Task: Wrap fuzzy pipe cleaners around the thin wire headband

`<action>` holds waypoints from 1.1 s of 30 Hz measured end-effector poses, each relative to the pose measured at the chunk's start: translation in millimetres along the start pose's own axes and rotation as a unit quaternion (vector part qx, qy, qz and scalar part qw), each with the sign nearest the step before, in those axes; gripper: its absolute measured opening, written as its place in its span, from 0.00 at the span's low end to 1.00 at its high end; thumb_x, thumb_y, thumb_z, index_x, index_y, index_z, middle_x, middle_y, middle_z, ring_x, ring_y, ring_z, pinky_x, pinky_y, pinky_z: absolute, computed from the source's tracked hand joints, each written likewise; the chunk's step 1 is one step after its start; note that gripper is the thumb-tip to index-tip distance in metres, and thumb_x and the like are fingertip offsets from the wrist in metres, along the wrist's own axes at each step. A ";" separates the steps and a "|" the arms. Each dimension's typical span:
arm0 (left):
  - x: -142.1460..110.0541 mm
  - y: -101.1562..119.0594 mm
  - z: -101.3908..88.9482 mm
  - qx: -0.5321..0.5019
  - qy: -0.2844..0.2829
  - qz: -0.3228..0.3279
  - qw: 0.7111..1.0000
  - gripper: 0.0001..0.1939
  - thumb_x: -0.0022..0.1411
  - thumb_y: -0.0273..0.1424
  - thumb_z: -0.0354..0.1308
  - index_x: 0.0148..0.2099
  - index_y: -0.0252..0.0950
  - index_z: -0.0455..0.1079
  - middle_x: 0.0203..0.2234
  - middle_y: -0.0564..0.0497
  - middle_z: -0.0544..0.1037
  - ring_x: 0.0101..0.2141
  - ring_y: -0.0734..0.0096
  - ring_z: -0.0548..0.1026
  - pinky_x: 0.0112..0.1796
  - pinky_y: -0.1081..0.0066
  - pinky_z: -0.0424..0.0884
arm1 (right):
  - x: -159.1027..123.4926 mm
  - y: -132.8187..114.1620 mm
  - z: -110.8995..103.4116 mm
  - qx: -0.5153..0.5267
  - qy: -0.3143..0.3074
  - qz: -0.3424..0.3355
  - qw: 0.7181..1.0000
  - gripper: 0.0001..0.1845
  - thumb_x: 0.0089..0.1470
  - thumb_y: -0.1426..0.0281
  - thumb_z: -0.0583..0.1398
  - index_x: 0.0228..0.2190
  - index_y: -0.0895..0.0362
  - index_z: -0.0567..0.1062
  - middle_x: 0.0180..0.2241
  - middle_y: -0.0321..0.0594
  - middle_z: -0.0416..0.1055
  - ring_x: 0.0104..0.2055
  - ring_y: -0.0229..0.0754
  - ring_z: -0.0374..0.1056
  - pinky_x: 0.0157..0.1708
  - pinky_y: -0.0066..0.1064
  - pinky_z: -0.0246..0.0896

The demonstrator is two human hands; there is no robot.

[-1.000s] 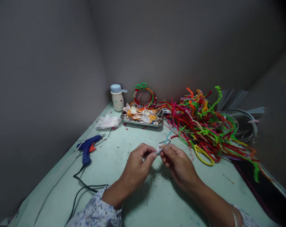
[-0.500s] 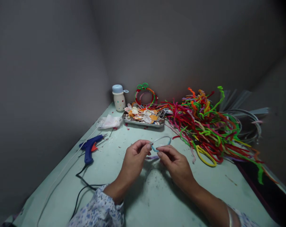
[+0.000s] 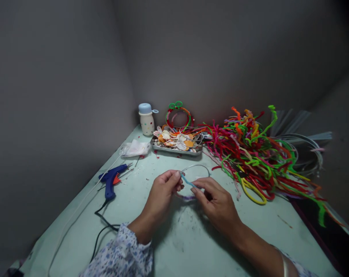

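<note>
While the left hand (image 3: 162, 193) and right hand (image 3: 217, 199) pinch it, a slim light-blue strip (image 3: 186, 181) slants from ten to four o'clock.

Grey walls (image 3: 62, 96), pale green tabletop (image 3: 134, 207), dim light

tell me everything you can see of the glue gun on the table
The glue gun has a dark blue, plastic-looking body, a red-orange trigger and a small pale nozzle. It lies on the pale green table, away from the left hand on its left, with its handle towards the wearer and the nozzle pointing right. A dark cord leaves the handle's base. A white cable runs by its rear; whether they touch is unclear. Neither hand touches it.
</note>
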State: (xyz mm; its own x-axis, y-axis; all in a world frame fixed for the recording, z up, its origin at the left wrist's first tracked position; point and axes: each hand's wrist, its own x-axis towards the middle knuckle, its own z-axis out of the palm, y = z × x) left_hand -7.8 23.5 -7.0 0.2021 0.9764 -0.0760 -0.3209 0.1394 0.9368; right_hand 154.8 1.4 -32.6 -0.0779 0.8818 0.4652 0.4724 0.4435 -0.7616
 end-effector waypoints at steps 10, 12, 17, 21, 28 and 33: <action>-1.0 -1.1 -1.2 -0.030 0.009 -0.029 0.999 0.12 0.57 0.39 0.59 0.33 0.34 0.66 0.22 0.55 0.66 0.27 0.76 0.68 0.27 0.77 0.64 | 10.8 -19.6 -17.8 0.146 -0.100 0.162 0.971 0.19 0.56 0.58 0.56 0.24 0.56 0.77 0.24 0.38 0.74 0.26 0.39 0.66 0.27 0.30 0.59; -1.7 -0.8 -1.9 -0.013 0.005 -0.030 0.999 0.13 0.57 0.39 0.58 0.34 0.34 0.67 0.23 0.55 0.67 0.26 0.75 0.68 0.26 0.77 0.64 | 14.0 -21.4 -22.5 0.170 -0.167 0.178 0.955 0.23 0.59 0.57 0.52 0.25 0.56 0.78 0.24 0.38 0.74 0.21 0.36 0.62 0.22 0.29 0.57; -4.5 1.6 0.1 0.012 -0.020 -0.027 0.999 0.10 0.59 0.36 0.56 0.34 0.33 0.68 0.24 0.54 0.69 0.26 0.76 0.68 0.28 0.76 0.64 | 17.0 -16.0 -26.3 0.093 -0.128 0.107 0.982 0.12 0.55 0.62 0.57 0.35 0.53 0.79 0.30 0.39 0.77 0.27 0.39 0.69 0.27 0.29 0.62; -6.7 3.2 2.0 0.028 -0.056 -0.042 0.997 0.07 0.58 0.33 0.55 0.35 0.34 0.68 0.24 0.53 0.69 0.27 0.75 0.68 0.28 0.76 0.62 | 16.1 -13.3 -25.8 -0.027 -0.047 -0.030 0.998 0.08 0.53 0.68 0.59 0.37 0.52 0.77 0.32 0.40 0.77 0.26 0.39 0.69 0.26 0.29 0.64; -6.9 3.2 0.8 0.076 -0.072 -0.029 0.994 0.09 0.59 0.35 0.54 0.35 0.34 0.68 0.25 0.53 0.68 0.28 0.74 0.66 0.28 0.75 0.61 | 14.0 -15.3 -24.2 -0.068 -0.051 -0.155 0.984 0.10 0.56 0.74 0.56 0.39 0.52 0.73 0.34 0.41 0.77 0.34 0.41 0.73 0.33 0.30 0.68; -7.6 3.5 1.8 0.087 -0.074 -0.018 0.993 0.10 0.59 0.36 0.54 0.35 0.34 0.68 0.24 0.54 0.68 0.27 0.75 0.66 0.29 0.75 0.61 | 13.8 -7.1 -26.4 -0.121 -0.061 -0.218 0.966 0.14 0.55 0.77 0.56 0.43 0.52 0.71 0.37 0.41 0.76 0.37 0.40 0.73 0.35 0.29 0.67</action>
State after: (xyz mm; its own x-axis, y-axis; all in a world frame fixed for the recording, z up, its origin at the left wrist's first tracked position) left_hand -8.8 16.3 -2.5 0.3491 0.9343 -0.0714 -0.1479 0.1302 0.9804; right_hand 173.6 6.1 -8.8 -0.4121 0.6379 0.6506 0.5609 0.7403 -0.3706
